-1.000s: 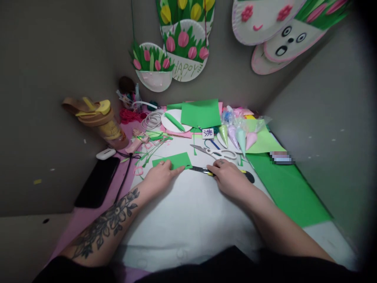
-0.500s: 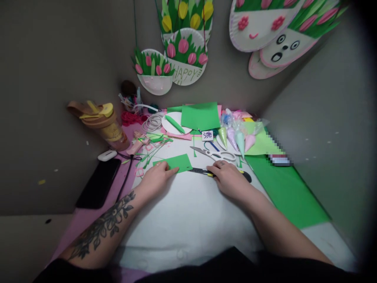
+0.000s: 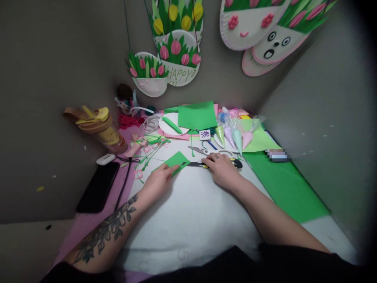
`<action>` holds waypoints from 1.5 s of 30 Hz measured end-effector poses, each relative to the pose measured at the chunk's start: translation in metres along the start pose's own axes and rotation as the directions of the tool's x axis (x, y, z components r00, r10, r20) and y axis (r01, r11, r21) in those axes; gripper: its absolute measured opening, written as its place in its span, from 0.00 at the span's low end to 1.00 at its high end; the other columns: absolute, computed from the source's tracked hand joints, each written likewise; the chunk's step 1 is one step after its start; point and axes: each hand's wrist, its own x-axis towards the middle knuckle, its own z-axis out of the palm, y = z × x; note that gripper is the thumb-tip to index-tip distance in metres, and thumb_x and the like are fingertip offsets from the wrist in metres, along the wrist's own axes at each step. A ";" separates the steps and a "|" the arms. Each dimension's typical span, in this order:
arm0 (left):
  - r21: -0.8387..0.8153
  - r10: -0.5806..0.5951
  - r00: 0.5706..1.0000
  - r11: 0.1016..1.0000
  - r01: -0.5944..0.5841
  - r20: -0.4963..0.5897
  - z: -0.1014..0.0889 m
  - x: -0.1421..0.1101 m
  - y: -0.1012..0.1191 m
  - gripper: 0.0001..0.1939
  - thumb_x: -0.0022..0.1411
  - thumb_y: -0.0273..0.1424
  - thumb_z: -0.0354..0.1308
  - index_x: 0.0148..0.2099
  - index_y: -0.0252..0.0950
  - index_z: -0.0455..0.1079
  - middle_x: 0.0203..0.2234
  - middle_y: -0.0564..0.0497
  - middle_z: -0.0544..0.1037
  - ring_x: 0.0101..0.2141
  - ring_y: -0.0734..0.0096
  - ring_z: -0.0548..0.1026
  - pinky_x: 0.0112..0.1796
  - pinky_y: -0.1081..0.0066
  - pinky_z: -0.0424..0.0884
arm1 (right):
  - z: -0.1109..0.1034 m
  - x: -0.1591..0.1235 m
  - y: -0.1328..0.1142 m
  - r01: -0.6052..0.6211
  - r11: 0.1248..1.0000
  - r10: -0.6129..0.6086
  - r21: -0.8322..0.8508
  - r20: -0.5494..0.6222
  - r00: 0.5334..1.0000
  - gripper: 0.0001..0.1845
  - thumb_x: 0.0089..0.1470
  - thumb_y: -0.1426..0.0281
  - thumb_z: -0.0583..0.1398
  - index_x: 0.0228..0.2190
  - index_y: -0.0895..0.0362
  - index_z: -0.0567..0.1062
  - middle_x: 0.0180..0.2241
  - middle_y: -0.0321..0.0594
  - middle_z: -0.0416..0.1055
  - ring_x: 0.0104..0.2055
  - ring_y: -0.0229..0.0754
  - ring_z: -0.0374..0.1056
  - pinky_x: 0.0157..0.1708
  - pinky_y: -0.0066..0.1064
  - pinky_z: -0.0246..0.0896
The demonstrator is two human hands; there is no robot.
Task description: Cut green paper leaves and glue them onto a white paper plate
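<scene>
- While the left hand [image 3: 157, 181] rests fingers on the green paper [image 3: 175, 158], left of the white-handled scissors [image 3: 207, 151], whether it pinches I cannot tell.
- Right hand [image 3: 224, 171]: closed round the utility knife [image 3: 238, 163], just before those scissors.
- Light, bendable, the sheet should crease easily; best held flat near an edge, off the blade.
- Since the earlier frame, it has turned cornerwise.

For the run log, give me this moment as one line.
left hand: on green paper | right hand: holds black-and-yellow cutting tool | tool tip: at paper's right corner, contact unclear | beyond: white-handled scissors
</scene>
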 end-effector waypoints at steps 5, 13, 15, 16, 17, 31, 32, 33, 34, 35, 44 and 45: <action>0.256 0.036 0.985 0.963 -0.079 0.169 -0.008 -0.005 0.000 0.27 0.64 0.25 0.43 0.62 0.52 0.63 0.40 0.47 0.69 0.35 0.65 0.71 0.34 0.71 0.65 | 0.001 0.002 -0.001 0.012 0.999 -0.012 -0.044 0.011 1.000 0.23 0.57 0.81 0.51 0.51 0.54 0.72 0.48 0.49 0.71 0.51 0.51 0.60 0.45 0.40 0.46; 0.321 -0.013 0.968 0.944 -0.071 0.251 -0.015 -0.003 0.005 0.30 0.63 0.25 0.41 0.65 0.53 0.57 0.39 0.47 0.69 0.34 0.64 0.71 0.33 0.71 0.64 | 0.000 0.006 -0.003 -0.012 0.998 0.012 -0.058 0.012 1.000 0.23 0.57 0.82 0.50 0.49 0.53 0.73 0.49 0.48 0.71 0.51 0.50 0.60 0.45 0.42 0.43; 0.303 -0.022 0.969 0.951 -0.056 0.245 -0.015 -0.004 0.005 0.30 0.63 0.25 0.41 0.64 0.51 0.58 0.39 0.46 0.69 0.34 0.64 0.71 0.34 0.71 0.64 | 0.000 0.004 -0.001 -0.015 0.998 0.016 -0.063 0.010 1.000 0.23 0.57 0.82 0.50 0.48 0.53 0.73 0.48 0.48 0.71 0.51 0.51 0.60 0.45 0.42 0.43; 0.290 -0.023 0.970 0.956 -0.050 0.241 -0.015 -0.004 0.005 0.29 0.63 0.25 0.41 0.64 0.51 0.59 0.39 0.46 0.69 0.34 0.64 0.71 0.34 0.71 0.64 | -0.001 0.004 -0.001 -0.018 0.998 0.019 -0.064 0.008 1.000 0.22 0.57 0.82 0.50 0.48 0.54 0.73 0.48 0.47 0.71 0.51 0.51 0.60 0.44 0.42 0.43; 0.277 -0.021 0.972 0.960 -0.046 0.235 -0.015 -0.004 0.005 0.30 0.62 0.24 0.42 0.64 0.50 0.60 0.39 0.46 0.69 0.34 0.64 0.71 0.34 0.71 0.64 | -0.001 0.003 0.000 -0.020 0.998 0.020 -0.063 0.007 1.000 0.22 0.57 0.82 0.50 0.48 0.54 0.73 0.48 0.47 0.71 0.51 0.51 0.60 0.44 0.41 0.43; 0.205 -0.003 0.980 0.978 -0.038 0.197 -0.012 -0.004 0.002 0.29 0.62 0.24 0.43 0.62 0.49 0.62 0.38 0.46 0.70 0.33 0.64 0.70 0.35 0.71 0.64 | -0.006 0.001 -0.008 0.001 0.998 0.001 -0.055 0.035 0.999 0.23 0.55 0.83 0.50 0.47 0.54 0.74 0.47 0.48 0.71 0.51 0.51 0.59 0.44 0.41 0.42; 0.209 -0.003 0.980 0.977 -0.040 0.201 -0.011 -0.004 0.002 0.29 0.62 0.24 0.44 0.63 0.49 0.62 0.38 0.46 0.70 0.33 0.64 0.70 0.35 0.71 0.64 | -0.006 0.000 -0.008 0.001 0.999 0.001 -0.052 0.034 0.999 0.23 0.55 0.83 0.50 0.47 0.54 0.74 0.47 0.48 0.71 0.51 0.51 0.59 0.43 0.41 0.42; 0.216 -0.002 0.979 0.975 -0.043 0.205 -0.011 -0.004 0.002 0.29 0.62 0.24 0.43 0.63 0.49 0.62 0.38 0.46 0.70 0.33 0.65 0.70 0.35 0.72 0.64 | -0.005 0.000 -0.009 0.003 0.999 -0.002 -0.047 0.035 0.999 0.23 0.55 0.83 0.50 0.47 0.54 0.74 0.47 0.47 0.71 0.51 0.51 0.59 0.43 0.41 0.42; 0.223 0.001 0.978 0.974 -0.048 0.207 -0.011 -0.004 0.002 0.29 0.62 0.24 0.43 0.63 0.49 0.61 0.38 0.46 0.70 0.33 0.65 0.70 0.35 0.72 0.64 | -0.005 0.000 -0.010 0.008 0.999 -0.006 -0.043 0.038 0.999 0.23 0.54 0.83 0.51 0.47 0.54 0.73 0.46 0.47 0.71 0.50 0.51 0.59 0.43 0.41 0.42; 0.227 0.004 0.978 0.973 -0.052 0.206 -0.010 -0.004 0.001 0.29 0.62 0.24 0.43 0.63 0.49 0.61 0.38 0.46 0.69 0.33 0.65 0.70 0.34 0.72 0.64 | -0.005 0.000 -0.013 0.015 0.999 -0.013 -0.040 0.043 0.999 0.24 0.54 0.83 0.51 0.48 0.54 0.73 0.46 0.47 0.71 0.50 0.51 0.59 0.43 0.41 0.42; 0.195 0.016 0.988 0.980 -0.046 0.153 -0.008 -0.005 -0.001 0.28 0.62 0.24 0.43 0.62 0.47 0.63 0.38 0.45 0.72 0.34 0.63 0.72 0.34 0.71 0.65 | -0.010 0.000 -0.026 0.032 0.999 -0.029 -0.040 0.087 0.996 0.26 0.51 0.84 0.52 0.49 0.55 0.72 0.46 0.49 0.71 0.49 0.51 0.61 0.43 0.41 0.44; 0.181 0.012 0.991 0.983 -0.036 0.132 -0.008 -0.006 -0.001 0.27 0.63 0.24 0.43 0.61 0.46 0.64 0.39 0.45 0.72 0.35 0.63 0.72 0.35 0.70 0.65 | -0.010 0.000 -0.025 0.033 0.999 -0.030 -0.034 0.087 0.996 0.26 0.51 0.84 0.52 0.49 0.55 0.72 0.46 0.48 0.71 0.49 0.51 0.61 0.44 0.41 0.45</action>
